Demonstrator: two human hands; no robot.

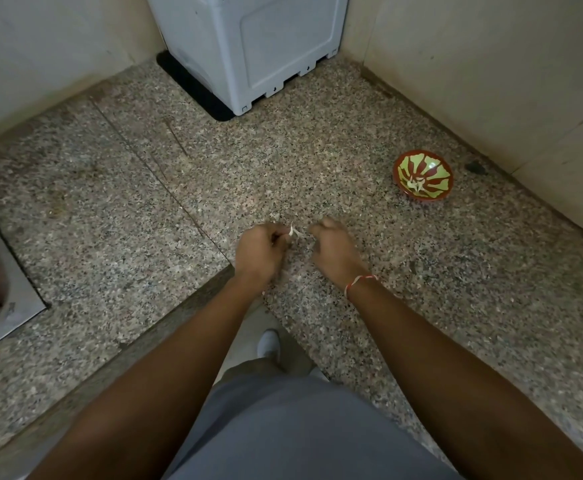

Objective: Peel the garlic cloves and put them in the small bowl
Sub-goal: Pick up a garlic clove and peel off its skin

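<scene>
Garlic clove (290, 231) mid-peel, pinched in the left hand (260, 252) over the speckled stone counter (456, 271).

Left fingers are curled around it with a bit of pale skin sticking out toward the right hand (333, 249), which is loosely clenched just beside it; can't tell if it's got any peel. Small bowl (423, 175) sits off to the right near the wall, probably parked within reach for drop-offs, with what looks like pale bits already inside.

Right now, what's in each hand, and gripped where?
Left hand pinches a garlic clove at its lower end; papery tip sticks out. Right hand is curled; contents can't be told.
</scene>
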